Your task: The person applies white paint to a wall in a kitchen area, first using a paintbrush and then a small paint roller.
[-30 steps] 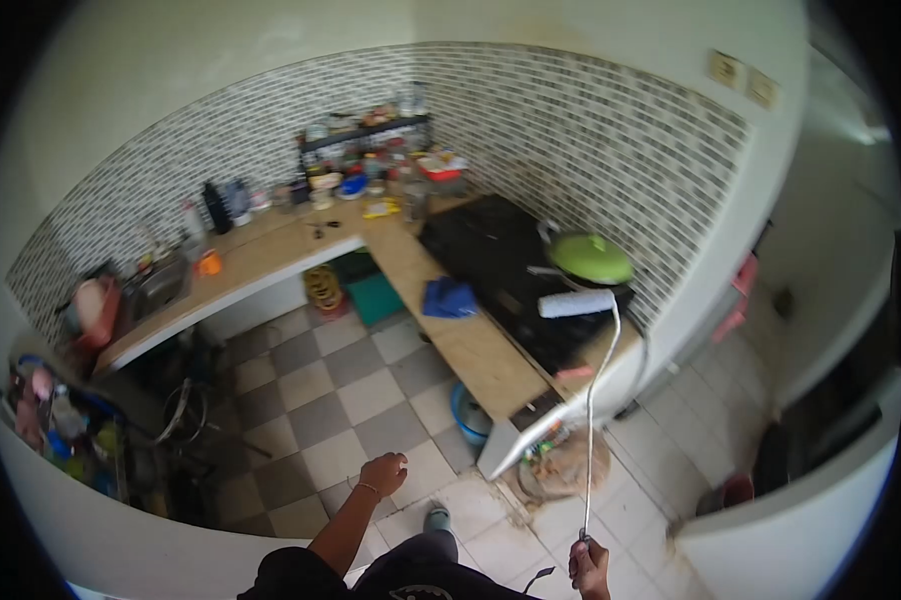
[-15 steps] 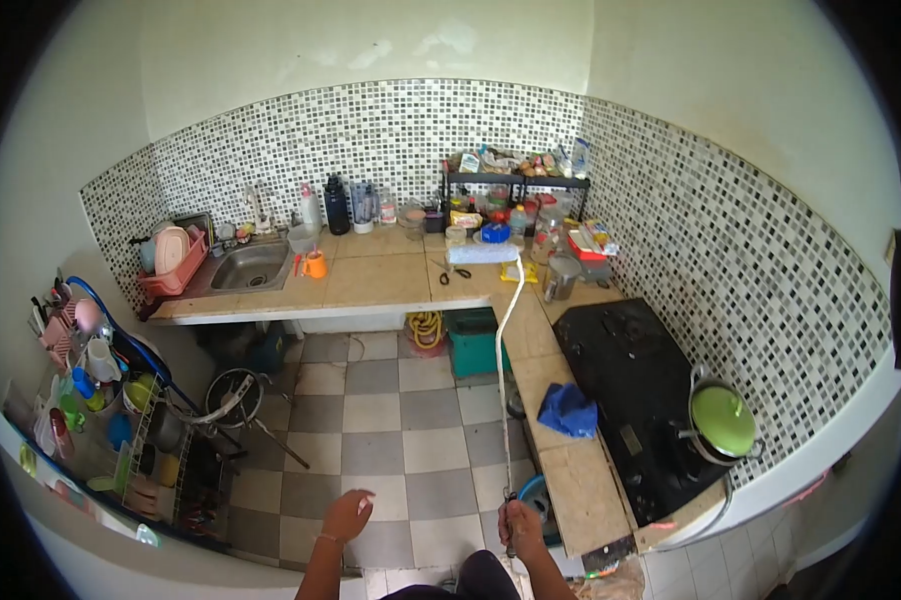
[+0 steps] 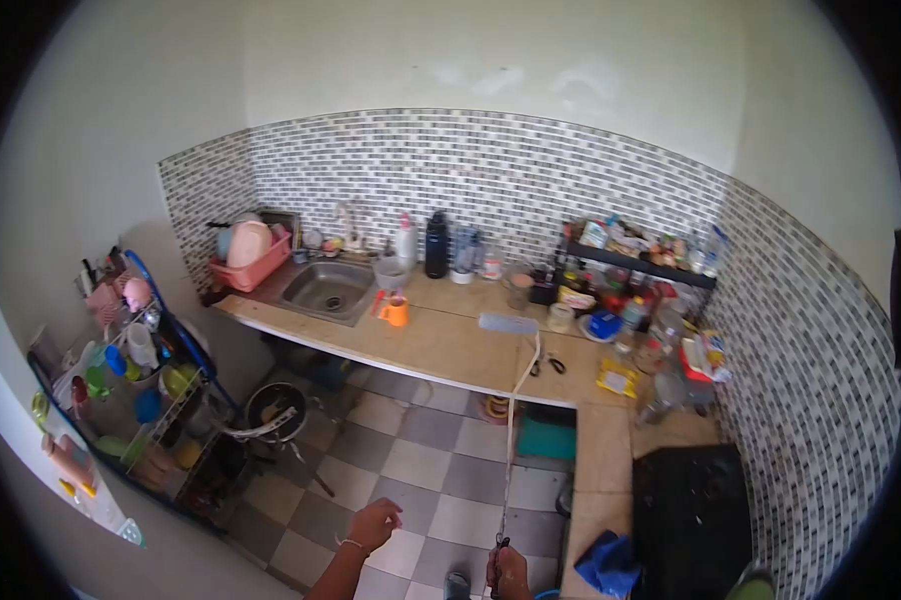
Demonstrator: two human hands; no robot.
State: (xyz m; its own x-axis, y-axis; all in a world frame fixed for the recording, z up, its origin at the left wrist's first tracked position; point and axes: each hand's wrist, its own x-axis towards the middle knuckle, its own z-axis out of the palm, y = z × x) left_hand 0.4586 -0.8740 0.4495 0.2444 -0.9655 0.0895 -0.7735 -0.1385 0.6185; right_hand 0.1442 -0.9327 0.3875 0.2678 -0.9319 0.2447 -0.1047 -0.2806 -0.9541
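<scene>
My right hand (image 3: pixel 508 570) is wrapped round the dark grip of a long-handled paint roller. The roller's thin pale handle (image 3: pixel 512 440) rises from that hand, and its light, fuzzy head (image 3: pixel 509 322) overlaps the back counter in this view. Scissors (image 3: pixel 549 366) with dark handles lie on the counter, to the right of the roller head. Over the checkered floor, my left hand (image 3: pixel 376 525) is empty, its fingers loosely bent and apart. A thin band circles the left wrist.
An orange mug (image 3: pixel 395 312) stands by the sink (image 3: pixel 329 290), near a pink dish rack (image 3: pixel 254 268). Jars and packets crowd the black shelf (image 3: pixel 636 262). A blue cloth (image 3: pixel 608 563) lies beside the black stove (image 3: pixel 691 520). To the left are a loaded dish stand (image 3: pixel 156 400) and a round pan-like item (image 3: pixel 276 410).
The view has turned left, so the counter and sink appear farther right. Against the counter, the roller head has shifted left, from beside the shelf to left of the scissors.
</scene>
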